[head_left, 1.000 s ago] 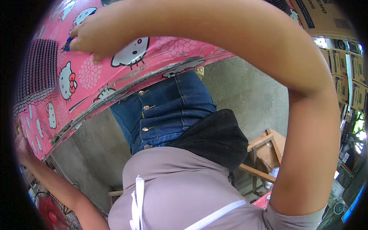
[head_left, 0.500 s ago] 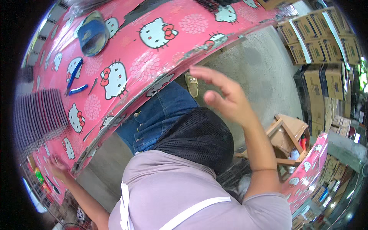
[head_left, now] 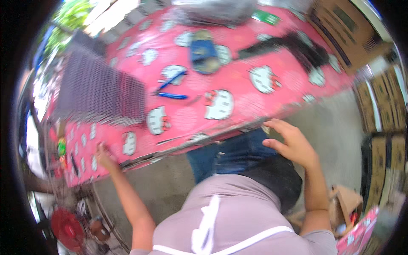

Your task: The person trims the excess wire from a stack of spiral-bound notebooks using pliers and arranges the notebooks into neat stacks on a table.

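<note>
Pink covering printed with white cat figures stretches over the surface (head_left: 187, 119), and from my distant seat I see it through a smeared head view. On the right hand (head_left: 293, 146) the fingers are spread and bare, thumb apart from the rest, with nothing between them; that hand is near the surface's front edge, to the right of the person's denim-clad lap. On the left hand (head_left: 106, 157) the fingers sit at the surface's front left part, but blur hides their tips, so I cannot tell whether they pinch anything.

Just beyond the left hand I have the stack of ridged purple-grey rows (head_left: 102, 85), standing on the left of the surface. To its right lies a blue-handled tool (head_left: 173, 96), its two handles apart in a V. Behind the tool I see a rounded blue-and-tan object (head_left: 204, 53), and further right a dark strip (head_left: 265, 47) beside a black bundle (head_left: 312, 55). Along the far side are a grey plastic-wrapped bundle (head_left: 212, 10) and a small green packet (head_left: 266, 17).

Past the surface's right end I find piled cartons (head_left: 384, 102) on the concrete floor (head_left: 335, 119); at lower left, a round red object (head_left: 68, 229).
</note>
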Available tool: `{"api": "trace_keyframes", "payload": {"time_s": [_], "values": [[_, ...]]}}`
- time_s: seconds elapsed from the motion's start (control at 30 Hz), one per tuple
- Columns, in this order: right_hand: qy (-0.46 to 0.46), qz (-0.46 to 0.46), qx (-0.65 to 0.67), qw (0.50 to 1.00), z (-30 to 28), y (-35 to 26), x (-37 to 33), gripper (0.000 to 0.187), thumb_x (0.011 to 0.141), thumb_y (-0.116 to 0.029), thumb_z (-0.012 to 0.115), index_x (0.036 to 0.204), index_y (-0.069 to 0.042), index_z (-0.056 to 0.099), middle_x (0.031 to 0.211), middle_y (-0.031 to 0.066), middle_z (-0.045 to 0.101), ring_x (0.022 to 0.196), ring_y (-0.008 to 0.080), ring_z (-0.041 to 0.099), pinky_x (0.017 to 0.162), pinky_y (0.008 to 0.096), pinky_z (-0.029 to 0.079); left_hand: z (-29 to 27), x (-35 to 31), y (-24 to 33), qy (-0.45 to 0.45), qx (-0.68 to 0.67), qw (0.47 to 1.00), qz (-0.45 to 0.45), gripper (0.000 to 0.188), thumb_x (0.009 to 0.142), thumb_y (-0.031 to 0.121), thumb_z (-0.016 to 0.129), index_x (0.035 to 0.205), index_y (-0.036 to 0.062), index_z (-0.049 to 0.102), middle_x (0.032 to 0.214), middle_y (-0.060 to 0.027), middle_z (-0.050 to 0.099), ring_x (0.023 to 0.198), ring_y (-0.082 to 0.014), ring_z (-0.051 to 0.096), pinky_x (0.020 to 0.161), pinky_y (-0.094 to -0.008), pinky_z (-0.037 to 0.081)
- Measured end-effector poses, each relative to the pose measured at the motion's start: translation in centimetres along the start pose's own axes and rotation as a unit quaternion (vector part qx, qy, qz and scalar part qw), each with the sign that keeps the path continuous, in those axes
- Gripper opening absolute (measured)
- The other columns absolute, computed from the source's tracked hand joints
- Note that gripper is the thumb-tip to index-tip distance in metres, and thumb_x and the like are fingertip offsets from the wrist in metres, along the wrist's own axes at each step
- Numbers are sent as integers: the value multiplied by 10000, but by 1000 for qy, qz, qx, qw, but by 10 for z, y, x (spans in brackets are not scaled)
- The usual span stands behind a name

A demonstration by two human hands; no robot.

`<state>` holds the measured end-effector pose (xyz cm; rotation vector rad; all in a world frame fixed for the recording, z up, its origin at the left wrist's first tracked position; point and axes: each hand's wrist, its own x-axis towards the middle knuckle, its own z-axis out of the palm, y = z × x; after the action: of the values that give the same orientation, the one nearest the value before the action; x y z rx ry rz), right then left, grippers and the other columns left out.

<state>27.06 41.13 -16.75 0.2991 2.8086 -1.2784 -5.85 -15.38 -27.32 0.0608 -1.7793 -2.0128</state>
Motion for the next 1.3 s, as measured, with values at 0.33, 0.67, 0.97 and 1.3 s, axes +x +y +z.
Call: {"api": "trace_keyframes", "payload": {"time_s": [0.33,0.67,0.97,1.3], "values": [[49,-357,-187,914,67,-126,208,647,747,-427,719,1178,19,535,1321,186,484,1191,348,469,941,473,399,47,-54,93,141,-108,982,-60,255,923,144,597,1150,47,534,1027,-88,612,855,-163,625,716,-287,533],[18,-329,-246,912,96,-114,241,460,850,-263,622,1209,0,504,1074,150,517,1059,324,500,864,483,420,150,-99,287,-44,81,986,136,338,882,185,643,1150,36,500,1093,-98,584,860,-151,594,712,-250,494],[60,-460,-83,882,1,-256,208,335,844,-294,650,1003,-20,542,904,141,559,856,320,583,780,456,446,219,-90,285,-38,217,946,238,238,803,53,704,974,57,539,891,7,559,707,-44,481,583,-204,398],[211,-523,-187,805,11,-290,212,386,841,-391,644,1073,-99,545,1012,125,544,977,321,569,867,556,427,219,-87,280,-80,192,949,237,202,837,-18,663,972,49,528,853,3,590,697,-28,524,576,-178,397]]}}
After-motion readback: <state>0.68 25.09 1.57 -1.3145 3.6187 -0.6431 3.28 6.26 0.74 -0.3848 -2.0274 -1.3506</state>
